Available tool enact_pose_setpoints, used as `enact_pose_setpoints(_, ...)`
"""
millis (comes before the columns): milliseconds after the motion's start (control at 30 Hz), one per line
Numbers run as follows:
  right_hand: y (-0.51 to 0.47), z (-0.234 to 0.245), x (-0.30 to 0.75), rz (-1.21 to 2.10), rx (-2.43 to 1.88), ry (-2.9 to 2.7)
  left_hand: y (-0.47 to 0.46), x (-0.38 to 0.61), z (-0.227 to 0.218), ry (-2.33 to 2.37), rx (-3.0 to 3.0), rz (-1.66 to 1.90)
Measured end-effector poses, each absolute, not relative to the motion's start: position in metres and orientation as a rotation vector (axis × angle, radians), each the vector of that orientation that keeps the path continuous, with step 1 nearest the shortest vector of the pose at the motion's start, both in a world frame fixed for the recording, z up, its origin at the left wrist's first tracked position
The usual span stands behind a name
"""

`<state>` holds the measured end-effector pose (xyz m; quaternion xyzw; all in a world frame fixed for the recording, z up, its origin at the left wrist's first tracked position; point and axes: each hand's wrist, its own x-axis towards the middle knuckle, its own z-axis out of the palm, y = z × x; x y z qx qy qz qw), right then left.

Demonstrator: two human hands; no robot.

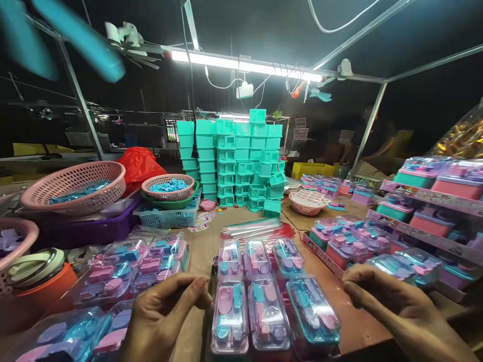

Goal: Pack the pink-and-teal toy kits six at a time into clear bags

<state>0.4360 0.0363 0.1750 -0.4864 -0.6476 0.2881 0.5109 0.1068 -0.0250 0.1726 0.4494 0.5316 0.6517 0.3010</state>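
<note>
Several pink, purple and teal toy boxes (268, 314) with clear domed lids stand in two rows before me, small toy pieces showing under the lids. To the left of these rows is my left hand (166, 311), thumb and fingertips pinched together. My right hand (400, 306) is held in a similar pinch on the other side, apart from the boxes. Whatever either pinch may hold is too thin or hidden to make out. Behind the rows lies shiny clear plastic film (256, 230) with a red part.
Teal bins (241, 161) rise in a tall stack at the back. Pink baskets (75, 193) with blue pieces stand on the left, near an orange cup (41, 296). More lidded boxes (128, 266) sit left, and loaded trays (426, 221) are stacked right. A lamp (245, 65) hangs overhead.
</note>
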Motion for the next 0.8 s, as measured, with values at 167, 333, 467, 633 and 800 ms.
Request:
enact_pose_setpoints(167, 0.09, 0.187, 0.418, 0.776, -1.144, -1.548, 0.025, 0.102, 0.167, 1.444, 1.194, 1.783)
enact_pose_setpoints(333, 0.147, 0.174, 0.416, 0.912, -1.142, -1.552, 0.075, 0.103, 0.161, 1.457, 1.155, 1.749)
enact_pose_setpoints(467, 0.192, 0.156, 0.415, 0.977, -1.129, -1.597, 0.112, 0.098, 0.151, 1.457, 1.083, 1.7)
enact_pose_setpoints(633, 0.231, 0.136, 0.404, 1.158, -1.218, -1.569, 0.15, 0.09, 0.128, 1.519, 1.035, 1.607)
enact_pose_setpoints(800, 0.258, 0.115, 0.399, 1.326, -1.232, -1.541, 0.177, 0.077, 0.112, 1.62, 1.076, 1.538)
